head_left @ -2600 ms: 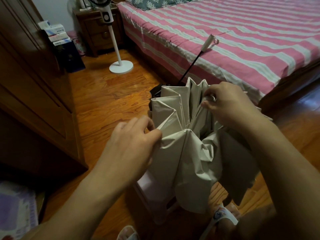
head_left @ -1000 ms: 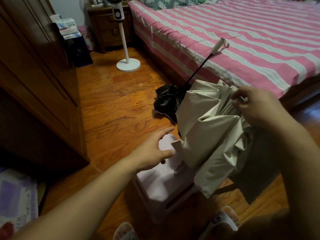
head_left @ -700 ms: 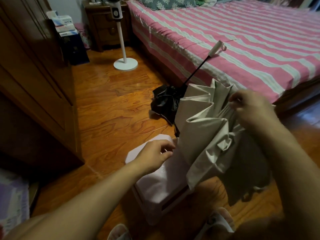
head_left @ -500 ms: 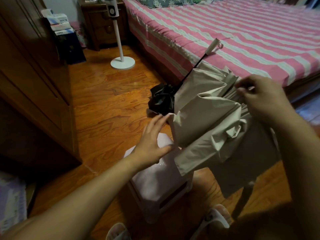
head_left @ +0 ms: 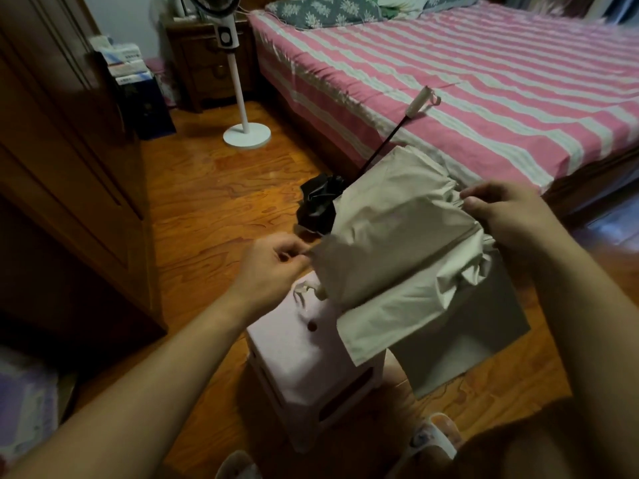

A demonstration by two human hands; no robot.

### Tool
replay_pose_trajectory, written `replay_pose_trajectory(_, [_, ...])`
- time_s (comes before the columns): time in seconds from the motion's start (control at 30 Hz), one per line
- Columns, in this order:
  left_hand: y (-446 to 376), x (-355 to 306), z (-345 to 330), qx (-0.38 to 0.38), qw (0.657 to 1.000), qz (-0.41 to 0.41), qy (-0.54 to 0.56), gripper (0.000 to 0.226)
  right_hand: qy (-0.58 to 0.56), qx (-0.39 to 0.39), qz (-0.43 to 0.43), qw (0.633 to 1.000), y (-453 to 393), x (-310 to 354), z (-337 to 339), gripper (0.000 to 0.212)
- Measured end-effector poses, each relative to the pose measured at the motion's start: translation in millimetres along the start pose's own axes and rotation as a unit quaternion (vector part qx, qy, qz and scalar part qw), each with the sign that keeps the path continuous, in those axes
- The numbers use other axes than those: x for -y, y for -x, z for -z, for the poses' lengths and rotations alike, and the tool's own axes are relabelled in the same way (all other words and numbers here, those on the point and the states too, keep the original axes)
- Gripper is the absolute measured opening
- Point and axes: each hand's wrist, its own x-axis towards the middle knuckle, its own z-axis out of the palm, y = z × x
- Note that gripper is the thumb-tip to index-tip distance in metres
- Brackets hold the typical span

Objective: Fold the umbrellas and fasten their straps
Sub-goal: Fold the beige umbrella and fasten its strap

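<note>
Bedroom floor: both hands [head_left: 273, 267] [head_left: 511, 216] pinch beige umbrella [head_left: 397, 243] w/ no legible labels.

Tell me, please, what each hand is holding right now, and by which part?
Both hold the beige umbrella: the left hand pinches the canopy's lower left edge, the right hand grips its gathered upper right end.

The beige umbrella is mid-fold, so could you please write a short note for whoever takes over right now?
Left hand: pinches the left edge of the beige umbrella canopy.
Right hand: grips the gathered canopy at its right end.
The beige umbrella is held above the pink stool, panels loose, no strap fastened that shows.
The black umbrella lies bunched on the floor, its handle leaning on the bed.
Done: neither umbrella.
Left: wrap and strap the beige one, then fold the black one.
</note>
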Motion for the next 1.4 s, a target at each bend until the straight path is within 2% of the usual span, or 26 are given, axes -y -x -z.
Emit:
replay_pose_trajectory(0.07, [3.5,0.5,6.7,-0.074,0.992,0.077,0.061,0.015,-0.024,-0.053,-0.03,0.998,-5.3,-3.9,8.2,0.013])
replay_pose_trajectory(0.1, [5.4,0.6,10.3,-0.085,0.984,0.116,0.106,0.013,-0.025,-0.072,-0.038,0.996,-7.7,-5.0,11.9,0.013])
replay_pose_trajectory(0.17, [9.4,-0.9,14.3,-0.067,0.971,0.173,0.15,0.011,-0.005,-0.085,-0.034,0.996,-9.7,-4.9,15.0,0.009])
replay_pose_trajectory(0.27, [9.3,-1.6,12.4,-0.014,0.975,0.197,0.1,0.01,0.055,-0.079,-0.009,0.995,-8.3,-3.4,10.5,0.01])
replay_pose_trajectory(0.3, [8.8,-1.4,11.2,0.008,0.978,0.195,0.07,0.016,0.071,-0.075,0.004,0.995,-7.0,-1.9,8.0,0.01])
replay_pose_trajectory(0.37, [8.1,0.6,9.9,0.052,0.984,0.171,-0.009,0.046,0.114,-0.07,0.035,0.99,-3.6,4.7,4.4,0.011])
replay_pose_trajectory(0.43, [8.7,-3.4,9.0,0.073,0.989,0.114,-0.058,0.063,0.146,-0.068,0.073,0.984,2.0,12.7,-0.2,0.011])
replay_pose_trajectory(0.57, [10.6,-16.7,-2.2,0.071,0.996,-0.009,-0.048,0.075,0.205,-0.059,0.15,0.965,17.9,27.2,-16.5,0.011])
replay_pose_trajectory(0.67, [5.8,-21.9,-4.9,0.044,0.997,-0.051,-0.037,0.077,0.235,-0.026,0.184,0.954,27.4,34.0,-28.9,0.012])
replay_pose_trajectory(0.77, [-1.2,-23.0,1.3,0.083,0.989,-0.113,-0.049,0.075,0.252,-0.011,0.207,0.945,33.6,37.3,-37.8,0.012])
replay_pose_trajectory(0.9, [-5.8,-12.6,7.7,0.162,0.963,-0.167,-0.136,0.064,0.244,0.007,0.205,0.948,38.9,37.1,-45.5,0.009])
replay_pose_trajectory(0.97, [-7.6,-10.4,9.4,0.128,0.961,-0.179,-0.165,0.047,0.247,0.012,0.205,0.947,40.0,36.8,-47.7,0.008])
replay_pose_trajectory(1.03, [-7.8,-11.4,17.2,0.068,0.976,-0.148,-0.141,0.034,0.259,0.002,0.199,0.945,37.7,35.8,-47.1,0.009])
replay_pose_trajectory(1.13, [-8.0,-11.1,35.0,-0.033,0.992,-0.076,-0.094,0.027,0.242,-0.025,0.174,0.954,31.7,36.4,-41.4,0.01])
replay_pose_trajectory(1.2, [-2.1,-12.0,38.7,-0.073,0.992,-0.04,-0.091,0.03,0.234,-0.03,0.173,0.956,30.5,37.6,-40.7,0.013])
replay_pose_trajectory(1.27, [7.4,-18.8,30.4,-0.08,0.991,-0.054,-0.091,0.028,0.237,-0.029,0.185,0.953,32.2,38.4,-44.0,0.016])
replay_pose_trajectory(1.4, [31.4,-34.1,-7.5,-0.015,0.982,-0.149,-0.116,0.008,0.253,-0.038,0.194,0.947,33.9,39.1,-52.0,0.02])
